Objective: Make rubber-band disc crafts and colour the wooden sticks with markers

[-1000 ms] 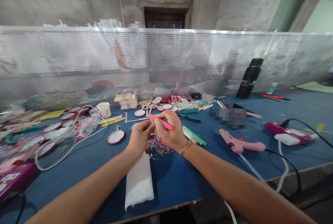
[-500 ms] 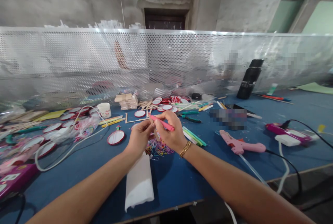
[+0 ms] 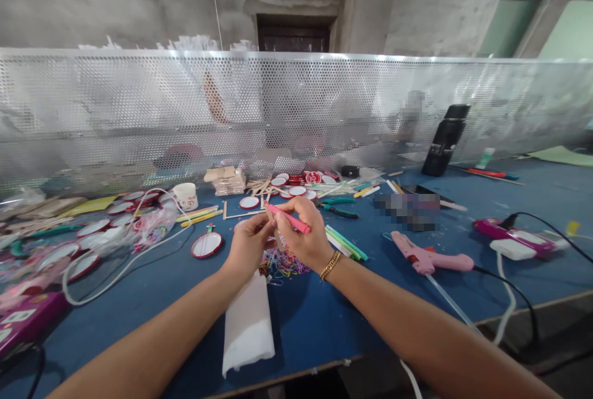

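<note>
My right hand [image 3: 311, 239] is closed around a pink marker [image 3: 297, 222], held slantwise with its left end near my left fingertips. My left hand [image 3: 246, 243] pinches a narrow wooden craft stick [image 3: 279, 240], partly hidden by the fingers of both hands. Whether the marker's tip touches the stick I cannot make out. Beneath the hands lies a heap of colourful rubber bands [image 3: 290, 263]. Closer to me is a folded white cloth or paper [image 3: 249, 331]. A round white disc with a red rim [image 3: 206, 244] rests left of my left hand.
Green and white markers [image 3: 345, 243] lie right of my hands, with a pink glue gun [image 3: 430, 261] beyond them. A black bottle [image 3: 445, 142] stands by the perforated metal screen [image 3: 324, 102]. Pliers [image 3: 340, 209], a paper cup [image 3: 185, 196] and a white cable [image 3: 125, 269] are also around.
</note>
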Demonstrator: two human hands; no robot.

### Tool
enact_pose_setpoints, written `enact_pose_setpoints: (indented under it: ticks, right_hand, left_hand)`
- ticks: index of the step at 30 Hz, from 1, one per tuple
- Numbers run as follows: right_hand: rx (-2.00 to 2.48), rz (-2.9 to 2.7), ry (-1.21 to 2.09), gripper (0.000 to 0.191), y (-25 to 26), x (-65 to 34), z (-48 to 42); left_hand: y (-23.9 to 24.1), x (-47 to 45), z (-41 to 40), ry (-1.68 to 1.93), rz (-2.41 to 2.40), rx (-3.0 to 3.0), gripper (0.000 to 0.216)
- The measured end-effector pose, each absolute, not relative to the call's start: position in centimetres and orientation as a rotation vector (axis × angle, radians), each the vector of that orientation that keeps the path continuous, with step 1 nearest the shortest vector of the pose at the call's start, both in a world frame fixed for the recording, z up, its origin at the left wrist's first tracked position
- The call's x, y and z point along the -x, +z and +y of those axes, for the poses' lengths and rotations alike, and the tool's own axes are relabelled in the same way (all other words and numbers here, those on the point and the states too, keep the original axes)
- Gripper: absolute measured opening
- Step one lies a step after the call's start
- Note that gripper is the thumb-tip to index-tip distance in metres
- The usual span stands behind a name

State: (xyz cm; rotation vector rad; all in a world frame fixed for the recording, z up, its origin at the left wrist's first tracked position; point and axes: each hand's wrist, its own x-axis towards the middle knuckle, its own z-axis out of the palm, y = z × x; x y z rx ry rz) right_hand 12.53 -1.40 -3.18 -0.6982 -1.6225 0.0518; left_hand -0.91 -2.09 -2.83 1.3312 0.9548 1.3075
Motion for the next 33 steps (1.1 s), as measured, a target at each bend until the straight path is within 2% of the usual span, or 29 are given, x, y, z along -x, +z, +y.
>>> enact_pose_setpoints:
  ticks: [15,33]
  right_hand:
    - [0.722,-1.589,0.044,0.006,-3.19,-12.67,-1.18]
    - [0.731,-1.592,0.08,0.006,-3.22,-13.0,-1.04]
  left_hand:
    - [-2.97,0.87,-1.99,1.321,0.967,-1.33,0.049]
    - [-3.07,1.04,-1.63,1.322,0.948,-1.317,0.043]
